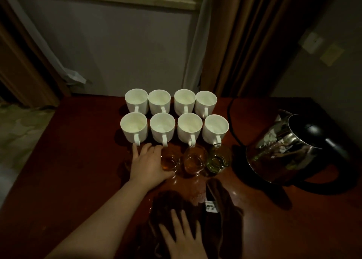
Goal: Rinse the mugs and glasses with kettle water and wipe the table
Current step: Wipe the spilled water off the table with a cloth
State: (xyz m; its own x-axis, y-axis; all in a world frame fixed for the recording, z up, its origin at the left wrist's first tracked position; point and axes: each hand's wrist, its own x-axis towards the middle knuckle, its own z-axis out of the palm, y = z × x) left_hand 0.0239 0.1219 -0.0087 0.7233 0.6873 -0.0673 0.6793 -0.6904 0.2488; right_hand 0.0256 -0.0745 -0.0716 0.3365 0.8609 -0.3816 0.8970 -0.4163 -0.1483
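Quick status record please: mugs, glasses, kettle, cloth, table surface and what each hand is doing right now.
mugs: eight white mugs, two rows of four, upright, handles toward the person
glasses: three visible glasses in a row in front of the mugs
kettle: steel kettle at right on its base, cord behind
cloth: brown cloth at near edge, white label showing
table: dark wood table, wet patch beside the cloth
left hand: left hand placed over something left of the glasses; grip unclear
right hand: right hand flat on the cloth

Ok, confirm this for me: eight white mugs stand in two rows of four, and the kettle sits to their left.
Wrong on one count. The head view shows the kettle to the right of the white mugs, not the left. The mugs do number eight, in two rows of four.
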